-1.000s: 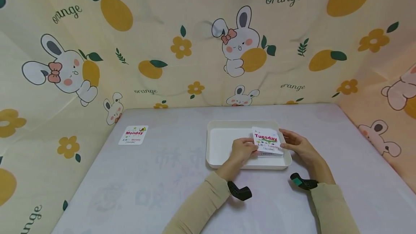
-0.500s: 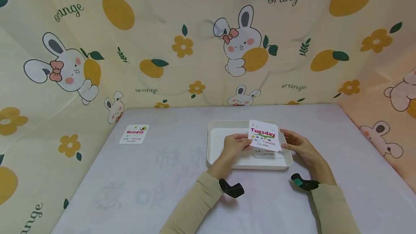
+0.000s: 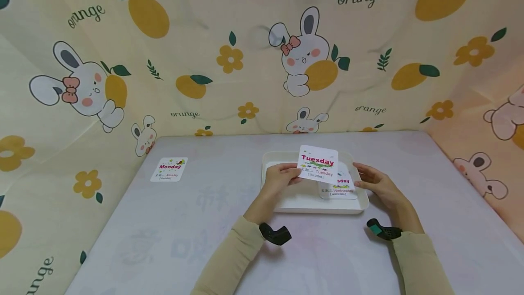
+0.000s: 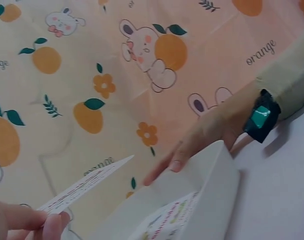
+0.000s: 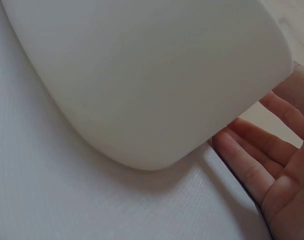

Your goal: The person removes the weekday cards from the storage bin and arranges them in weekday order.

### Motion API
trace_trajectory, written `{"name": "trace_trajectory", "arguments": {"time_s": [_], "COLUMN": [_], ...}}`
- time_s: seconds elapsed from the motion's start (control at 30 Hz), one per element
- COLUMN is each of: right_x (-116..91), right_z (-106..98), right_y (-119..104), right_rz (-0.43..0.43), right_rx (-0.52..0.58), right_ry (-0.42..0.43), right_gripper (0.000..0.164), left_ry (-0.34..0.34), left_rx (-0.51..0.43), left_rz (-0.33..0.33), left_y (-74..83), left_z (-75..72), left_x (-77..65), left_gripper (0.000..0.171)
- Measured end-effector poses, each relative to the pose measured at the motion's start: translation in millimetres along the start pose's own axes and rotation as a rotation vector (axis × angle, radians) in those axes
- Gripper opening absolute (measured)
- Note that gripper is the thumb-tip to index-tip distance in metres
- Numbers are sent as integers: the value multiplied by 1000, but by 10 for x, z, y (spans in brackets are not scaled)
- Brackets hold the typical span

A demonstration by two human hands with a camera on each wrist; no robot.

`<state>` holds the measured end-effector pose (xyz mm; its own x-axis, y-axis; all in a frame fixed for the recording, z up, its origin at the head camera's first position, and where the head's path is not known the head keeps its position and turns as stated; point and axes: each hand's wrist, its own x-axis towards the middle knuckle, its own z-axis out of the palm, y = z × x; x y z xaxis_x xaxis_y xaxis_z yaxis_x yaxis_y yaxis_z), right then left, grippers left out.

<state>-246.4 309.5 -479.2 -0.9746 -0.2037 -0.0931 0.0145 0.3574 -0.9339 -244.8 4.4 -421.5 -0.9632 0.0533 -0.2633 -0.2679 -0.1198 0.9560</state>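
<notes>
In the head view my left hand (image 3: 279, 179) pinches the left edge of a "Tuesday" card (image 3: 318, 164) between thumb and fingers. The card is raised and tilted above a white tray (image 3: 294, 205). Inside the tray lies a "Wednesday" card (image 3: 339, 191), partly covered by the Tuesday card; whether more cards lie beneath cannot be told. My right hand (image 3: 380, 188) touches the tray's right rim with fairly straight fingers, which the right wrist view shows against the white wall (image 5: 157, 90). The left wrist view shows the held card (image 4: 84, 187) nearly edge-on.
A "Monday" card (image 3: 169, 169) lies face up at the far left of the white-covered table (image 3: 196, 222). A patterned cloth (image 3: 245, 35) with rabbits and oranges hangs behind and along the sides. Each wrist wears a dark strap-on device (image 3: 275, 234).
My left hand has lifted the Tuesday card off the Wednesday card and carried it left and slightly up. More of the Wednesday card shows. My right hand has stayed at the tray's rim.
</notes>
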Motion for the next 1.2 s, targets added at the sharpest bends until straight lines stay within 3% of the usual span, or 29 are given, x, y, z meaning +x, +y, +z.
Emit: {"name": "trace_trajectory", "arguments": {"time_s": [0.3, 0.57, 1.2], "right_x": [5, 10, 21], "right_z": [8, 2, 5], "right_y": [9, -3, 12], "right_rz": [-4, 8, -1], "right_rx": [6, 18, 28], "right_ry": [-1, 4, 9], "right_gripper": [70, 71, 70], "left_ry": [35, 108, 249], "left_rx": [55, -12, -40], "left_rz": [-11, -23, -25], "left_y": [133, 205, 331], "left_z": [-296, -538, -1158], "left_x": [-35, -31, 29], "left_gripper": [28, 29, 30]}}
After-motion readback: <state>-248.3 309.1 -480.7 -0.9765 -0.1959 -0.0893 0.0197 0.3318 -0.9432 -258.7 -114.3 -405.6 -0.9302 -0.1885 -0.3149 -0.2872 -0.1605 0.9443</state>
